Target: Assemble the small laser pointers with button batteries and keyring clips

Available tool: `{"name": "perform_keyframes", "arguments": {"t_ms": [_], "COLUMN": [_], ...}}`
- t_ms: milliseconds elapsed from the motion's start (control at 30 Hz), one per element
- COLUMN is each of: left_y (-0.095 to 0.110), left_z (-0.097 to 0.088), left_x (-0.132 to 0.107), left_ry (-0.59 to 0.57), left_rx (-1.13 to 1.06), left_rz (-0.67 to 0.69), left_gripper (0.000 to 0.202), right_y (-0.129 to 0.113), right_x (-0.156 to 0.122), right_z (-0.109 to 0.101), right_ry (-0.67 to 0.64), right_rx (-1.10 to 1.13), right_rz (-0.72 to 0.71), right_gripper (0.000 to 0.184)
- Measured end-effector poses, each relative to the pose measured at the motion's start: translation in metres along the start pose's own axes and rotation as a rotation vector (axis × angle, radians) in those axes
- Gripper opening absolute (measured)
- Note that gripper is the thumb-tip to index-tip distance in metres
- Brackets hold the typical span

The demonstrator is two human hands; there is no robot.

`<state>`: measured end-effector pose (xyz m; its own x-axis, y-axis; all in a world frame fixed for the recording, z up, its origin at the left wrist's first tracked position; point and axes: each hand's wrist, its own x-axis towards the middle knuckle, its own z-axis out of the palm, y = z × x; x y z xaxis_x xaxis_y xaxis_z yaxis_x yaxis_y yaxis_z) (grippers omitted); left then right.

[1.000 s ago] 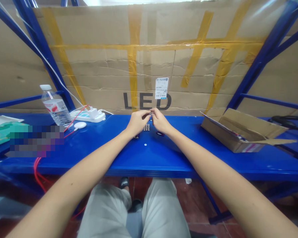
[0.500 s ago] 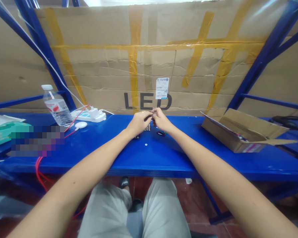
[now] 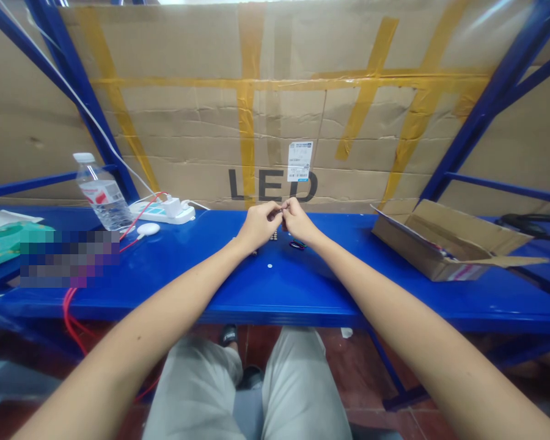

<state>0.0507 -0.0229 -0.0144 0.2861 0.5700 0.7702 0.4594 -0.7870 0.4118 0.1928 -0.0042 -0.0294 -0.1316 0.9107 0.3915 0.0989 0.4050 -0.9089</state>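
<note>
My left hand (image 3: 260, 224) and my right hand (image 3: 299, 222) meet fingertip to fingertip above the back part of the blue table (image 3: 238, 293). Both are closed in a pinch around something small and dark that I cannot make out. Just below the fingers, a cluster of small beige beads or pellets (image 3: 274, 235) shows in part, the rest hidden behind my left hand. Under my right wrist lies a small dark loop with a shiny coloured rim (image 3: 297, 244). Nearer the front edge sits a small white dot (image 3: 270, 266).
An open cardboard box (image 3: 421, 244) stands at the right. To the left are a water bottle (image 3: 103, 195), a white power strip (image 3: 160, 211), a round white gadget (image 3: 148, 229), red cables (image 3: 71, 305) and a green packet (image 3: 9, 241). A large cardboard sheet (image 3: 192, 134) rises behind.
My left hand has shifted slightly and covers more of the bead cluster. The fingertips stay together with small movements; the view tilts a little.
</note>
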Motion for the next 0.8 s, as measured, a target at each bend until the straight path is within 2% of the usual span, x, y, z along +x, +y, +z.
{"name": "perform_keyframes", "arguments": {"t_ms": [100,233,333,633,800], "left_y": [0.003,0.001,-0.002,-0.007,-0.008], "left_z": [0.001,0.001,0.001,0.004,0.007], "left_x": [0.0,-0.001,-0.001,0.001,0.001], "left_ry": [0.027,-0.01,-0.032,0.01,0.025], "left_rx": [-0.033,0.037,0.065,0.08,0.044], "left_rz": [-0.057,0.0,0.041,0.066,-0.002], "left_gripper": [0.01,0.011,0.014,0.021,0.021], "right_y": [0.0,-0.001,0.0,-0.007,-0.013], "right_x": [0.0,0.0,0.001,0.003,0.002], "right_z": [0.001,0.002,0.001,0.004,0.008], "right_ry": [0.071,0.089,0.092,0.111,0.155], "right_rx": [-0.056,-0.054,-0.03,0.116,0.18], "right_rz": [-0.054,-0.064,-0.044,0.078,0.125], "right_gripper": [0.019,0.021,0.022,0.023,0.025]}}
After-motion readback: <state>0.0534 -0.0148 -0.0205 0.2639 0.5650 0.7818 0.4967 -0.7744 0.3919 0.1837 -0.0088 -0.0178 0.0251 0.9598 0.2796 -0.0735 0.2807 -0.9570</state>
